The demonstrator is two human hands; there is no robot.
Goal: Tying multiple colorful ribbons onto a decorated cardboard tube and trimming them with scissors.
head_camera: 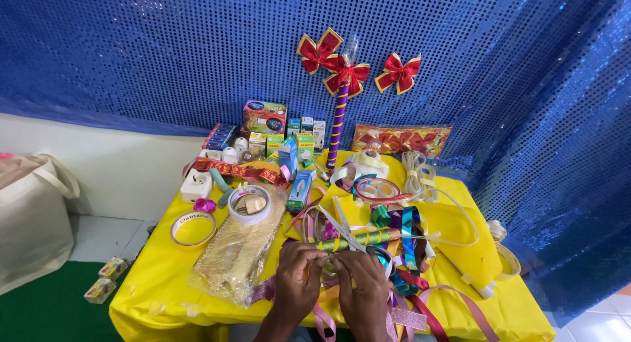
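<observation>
Head view: I read the step in hand as fine shaping of ribbon; my left hand (297, 279) and right hand (362, 284) meet at the near edge of the yellow table (164, 266), fingertips pinched together on a small ribbon piece (327, 266), largely hidden. Scissors (346, 233) lie just beyond the knuckles, beside a gold mesh packet (236, 250). I judge the next move needs a steady pinch and clear sight of the piece.

Bright, even daylight is filling the scene, seeming to come from the front and right. The sequinned blue fabric backdrop (164, 46) is sparkling with tiny glints, and the glossy yellow plastic tablecloth (164, 263) is giving off soft glare. Shadows are staying faint. Straight lines are bowing toward the edges, and small details are looking slightly soft.
</observation>
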